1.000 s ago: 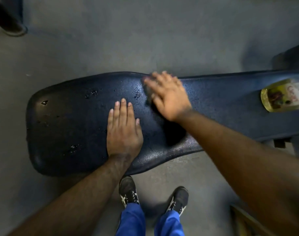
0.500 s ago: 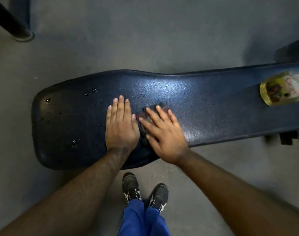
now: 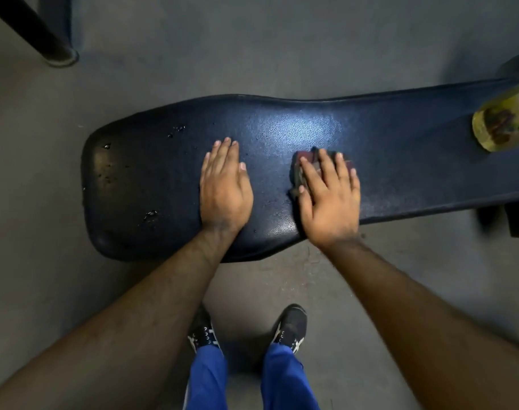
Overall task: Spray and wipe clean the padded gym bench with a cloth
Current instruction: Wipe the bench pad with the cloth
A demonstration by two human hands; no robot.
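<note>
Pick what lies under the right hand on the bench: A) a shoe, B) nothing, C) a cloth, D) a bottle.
C: the right hand presses flat on a dark cloth whose edge shows past the fingers, on the bench; the bottle lies apart at the far right.

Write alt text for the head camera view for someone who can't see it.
A person's right hand presses a dark cloth flat on a navy padded bench, while the left hand rests flat on it. A yellow-labelled bottle lies on the bench's far right end.
</note>
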